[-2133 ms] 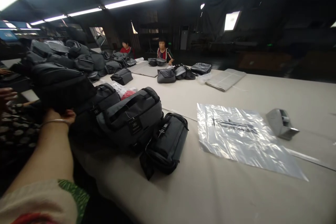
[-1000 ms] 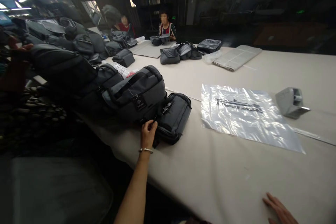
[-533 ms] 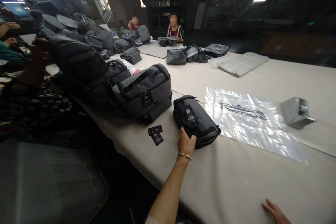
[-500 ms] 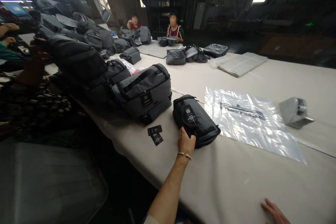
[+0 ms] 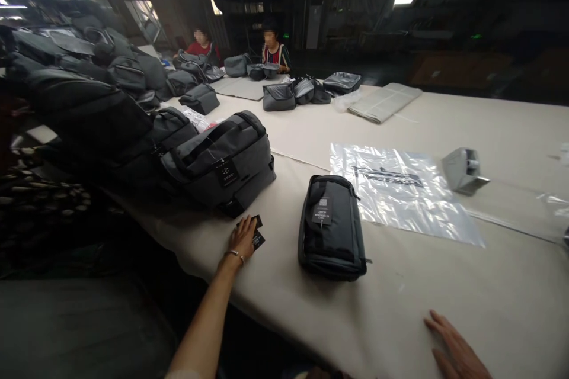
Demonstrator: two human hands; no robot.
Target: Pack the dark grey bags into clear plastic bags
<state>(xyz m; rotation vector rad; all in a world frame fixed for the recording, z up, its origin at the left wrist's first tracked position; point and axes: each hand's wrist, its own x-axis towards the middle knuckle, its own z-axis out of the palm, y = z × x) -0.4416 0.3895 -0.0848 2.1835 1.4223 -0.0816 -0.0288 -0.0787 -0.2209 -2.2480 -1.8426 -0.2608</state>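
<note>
My left hand [image 5: 242, 240] reaches to two small black tags [image 5: 255, 232] lying on the beige table [image 5: 444, 284]; its fingers close on them. A small dark grey bag [image 5: 331, 227] with a hang tag lies flat just right of that hand, apart from it. My right hand [image 5: 453, 347] rests flat on the table near the front edge, fingers spread, holding nothing. A larger grey bag [image 5: 222, 160] stands behind the tags.
A clear plastic bag [image 5: 400, 192] lies beyond the small bag, with a grey tape dispenser [image 5: 462, 170] to its right. A pile of dark bags [image 5: 89, 106] fills the left. Two people sit at the far end by more bags [image 5: 293, 92] and folded sheets [image 5: 382, 102].
My left hand dragged the small bag out from the pile, turned it flat, let go, then moved left onto the black tags. My right hand stayed flat on the table.
</note>
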